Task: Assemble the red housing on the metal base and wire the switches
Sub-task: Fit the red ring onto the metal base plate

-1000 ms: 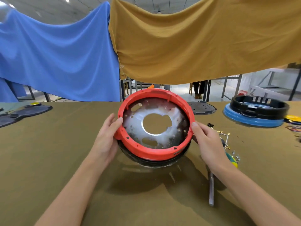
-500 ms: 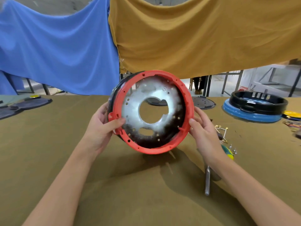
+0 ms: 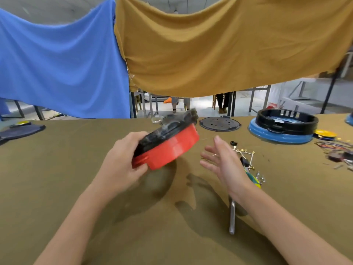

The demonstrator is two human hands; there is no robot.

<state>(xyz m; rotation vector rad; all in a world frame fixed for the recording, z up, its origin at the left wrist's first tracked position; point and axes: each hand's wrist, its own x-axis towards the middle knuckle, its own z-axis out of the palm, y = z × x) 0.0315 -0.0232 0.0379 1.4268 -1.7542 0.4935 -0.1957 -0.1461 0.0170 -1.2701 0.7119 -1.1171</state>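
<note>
Housing [image 3: 172, 150], tilted at frame centre above the table [image 3: 57, 169], already sits on its dark base. Left hand [image 3: 122, 165] grips it; right hand [image 3: 223, 161] hangs open beside. Wires [image 3: 244, 155] lie unattached, so wiring looks undone.

We see a bench [image 3: 57, 188] covered in olive-brown cloth filling the lower half of the view. Behind it hang two sheets side by side, a blue sheet [image 3: 61, 64] on the left and a mustard sheet [image 3: 219, 50] on the right, their edges meeting near the middle. Under their hems we make out a pale floor [image 3: 206, 109], metal table legs [image 3: 252, 100] and chair legs. Above the sheets a grey ceiling [image 3: 57, 4] shows, and to the far right white steps [image 3: 305, 100].
</note>
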